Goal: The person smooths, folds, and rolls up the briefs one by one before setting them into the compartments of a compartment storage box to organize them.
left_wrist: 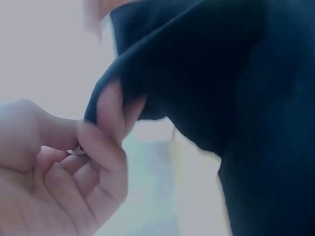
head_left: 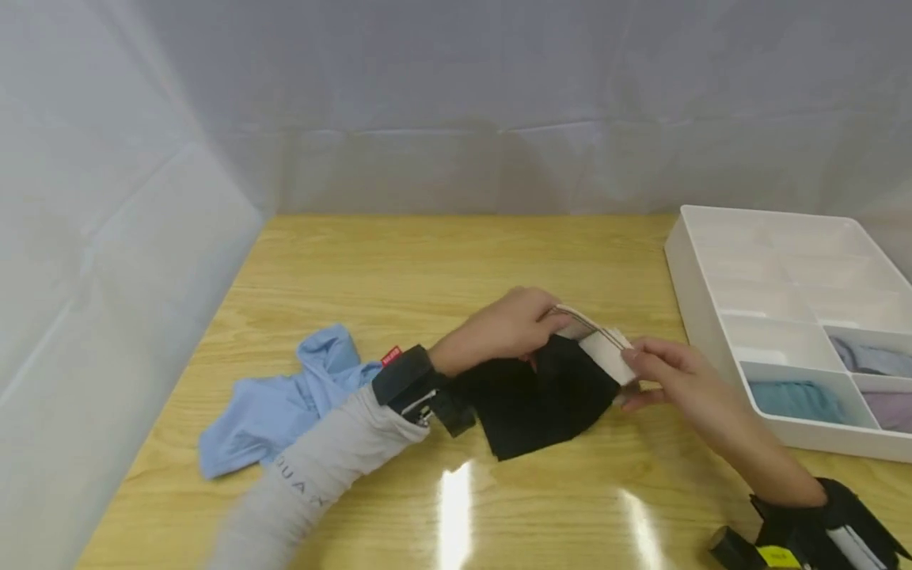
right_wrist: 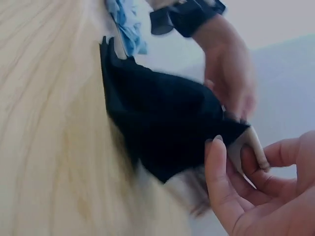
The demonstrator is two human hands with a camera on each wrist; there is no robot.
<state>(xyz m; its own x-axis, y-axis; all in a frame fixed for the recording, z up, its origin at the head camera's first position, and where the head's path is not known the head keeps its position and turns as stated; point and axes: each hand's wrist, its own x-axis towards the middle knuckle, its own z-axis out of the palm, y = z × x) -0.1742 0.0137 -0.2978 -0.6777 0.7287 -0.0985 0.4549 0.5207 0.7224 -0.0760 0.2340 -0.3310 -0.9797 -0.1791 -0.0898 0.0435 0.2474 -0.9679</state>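
Observation:
A pair of black underpants (head_left: 545, 404) with a cream, dark-striped waistband hangs between both hands above the wooden table. My left hand (head_left: 509, 328) pinches one end of the waistband; in the left wrist view, thumb and fingers meet at the edge of the dark cloth (left_wrist: 187, 73). At the other end, my right hand (head_left: 666, 372) grips the cream band (right_wrist: 256, 147), with its fingers spread along the cloth. The black fabric droops below the band toward the tabletop. Crumpled light blue cloth (head_left: 285, 412) lies on the table, partly behind my left forearm.
A white divided box (head_left: 684, 269) stands at the right of the wooden table (head_left: 427, 261). Its near compartments hold folded teal cloth (head_left: 798, 401), grey cloth (head_left: 872, 356) and mauve cloth (head_left: 891, 409). White sheeting (head_left: 456, 166) rises behind the table and along its left side.

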